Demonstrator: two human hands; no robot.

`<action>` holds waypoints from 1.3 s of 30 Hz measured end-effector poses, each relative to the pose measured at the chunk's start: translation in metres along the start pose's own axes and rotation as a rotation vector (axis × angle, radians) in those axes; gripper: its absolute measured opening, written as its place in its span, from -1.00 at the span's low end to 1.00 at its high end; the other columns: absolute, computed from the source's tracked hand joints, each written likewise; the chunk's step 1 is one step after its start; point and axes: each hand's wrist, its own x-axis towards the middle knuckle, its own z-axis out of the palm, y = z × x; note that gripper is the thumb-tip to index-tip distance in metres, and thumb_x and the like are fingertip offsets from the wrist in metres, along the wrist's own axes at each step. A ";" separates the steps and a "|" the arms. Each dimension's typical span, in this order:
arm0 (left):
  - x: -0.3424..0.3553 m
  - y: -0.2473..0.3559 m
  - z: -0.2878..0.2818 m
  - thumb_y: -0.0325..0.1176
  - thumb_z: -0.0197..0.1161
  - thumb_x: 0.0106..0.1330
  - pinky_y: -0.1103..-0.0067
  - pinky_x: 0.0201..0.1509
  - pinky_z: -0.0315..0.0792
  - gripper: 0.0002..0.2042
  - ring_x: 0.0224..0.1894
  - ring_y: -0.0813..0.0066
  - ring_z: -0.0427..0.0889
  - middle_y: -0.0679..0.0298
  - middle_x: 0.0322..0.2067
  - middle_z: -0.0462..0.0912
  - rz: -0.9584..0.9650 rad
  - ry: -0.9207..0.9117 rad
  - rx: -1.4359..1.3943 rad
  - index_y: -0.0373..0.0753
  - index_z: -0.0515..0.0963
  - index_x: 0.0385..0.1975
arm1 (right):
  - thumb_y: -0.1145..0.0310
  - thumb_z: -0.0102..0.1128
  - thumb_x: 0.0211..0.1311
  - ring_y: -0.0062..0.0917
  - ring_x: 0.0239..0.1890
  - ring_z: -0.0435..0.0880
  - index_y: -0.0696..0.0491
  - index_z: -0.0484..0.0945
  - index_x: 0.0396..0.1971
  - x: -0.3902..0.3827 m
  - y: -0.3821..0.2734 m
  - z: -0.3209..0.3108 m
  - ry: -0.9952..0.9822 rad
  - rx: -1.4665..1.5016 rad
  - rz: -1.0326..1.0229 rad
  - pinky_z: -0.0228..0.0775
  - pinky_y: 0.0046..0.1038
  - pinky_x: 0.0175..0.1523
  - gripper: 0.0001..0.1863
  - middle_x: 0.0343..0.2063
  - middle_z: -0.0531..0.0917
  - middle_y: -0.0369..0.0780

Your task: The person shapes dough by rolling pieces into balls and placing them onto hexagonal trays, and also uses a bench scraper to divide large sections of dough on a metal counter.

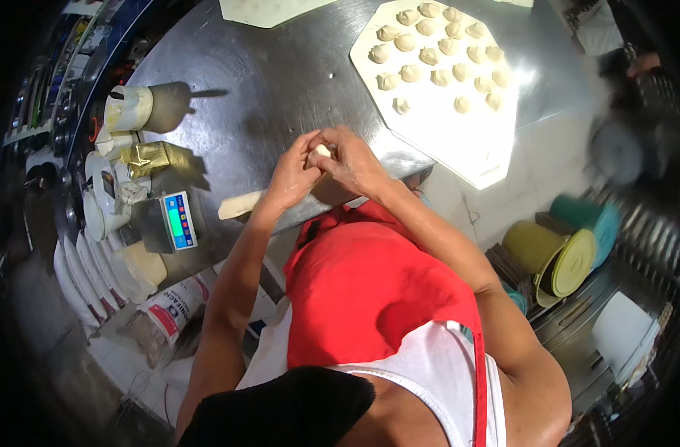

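Observation:
Both my hands meet over the near edge of the steel table, around a small pale piece of dough [323, 151]. My left hand [295, 171] cups it from the left with curled fingers. From the other side, my right hand [353, 162] presses its thumb and fingers against the dough. Part of the piece is hidden behind the fingers. Beside my left forearm lies a pale strip of dough [239, 205]. A white tray [474, 160] at the far right carries several small dough pieces [439, 77] with gathered tops.
On the steel table [258, 97] a digital scale [178, 221] stands at the left, near a gold foil packet [148, 159] and a whitish tub [128, 109]. Another white tray [269, 9] lies at the far edge. Buckets [534, 249] stand at the right.

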 end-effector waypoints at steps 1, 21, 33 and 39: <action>-0.004 -0.002 -0.005 -0.33 0.31 0.56 0.47 0.15 0.55 -0.54 -0.03 0.47 0.70 0.18 -0.13 0.71 -0.023 0.003 0.127 -0.35 0.46 0.37 | 0.15 0.47 0.30 -0.02 0.03 0.73 0.19 0.63 0.03 0.004 -0.006 0.005 -0.047 0.095 0.051 0.56 -0.15 0.19 -0.53 -0.08 0.71 0.09; 0.096 -0.027 0.062 -0.04 0.16 0.49 -0.01 0.16 0.51 -0.52 0.05 -0.39 0.66 -0.32 -0.10 0.70 0.415 -0.140 0.407 -0.45 0.48 0.03 | 0.15 0.27 0.50 -0.41 -0.36 0.52 0.19 0.61 -0.24 -0.053 -0.073 -0.028 0.356 -0.254 -0.194 0.51 -0.29 -0.08 -0.65 -0.48 0.62 -0.05; 0.060 0.003 0.059 -0.44 0.13 0.54 0.25 0.40 0.43 -0.36 0.20 -0.12 0.63 -0.21 0.06 0.62 0.098 -0.075 0.397 -0.42 0.13 0.58 | 0.38 0.40 0.29 0.00 -0.13 0.74 0.13 0.65 -0.17 -0.004 0.074 -0.176 0.627 -0.734 0.017 0.61 -0.07 -0.01 -0.80 -0.21 0.73 0.02; 0.039 0.029 0.041 -0.45 0.27 0.51 0.42 0.19 0.53 -0.24 -0.09 0.29 0.71 0.03 -0.05 0.70 0.094 -0.132 0.051 -0.32 0.05 0.65 | 0.15 0.39 0.37 -0.04 0.01 0.76 0.14 0.70 0.07 -0.028 0.014 -0.075 0.296 -0.093 0.156 0.53 -0.09 0.19 -0.57 -0.05 0.74 0.09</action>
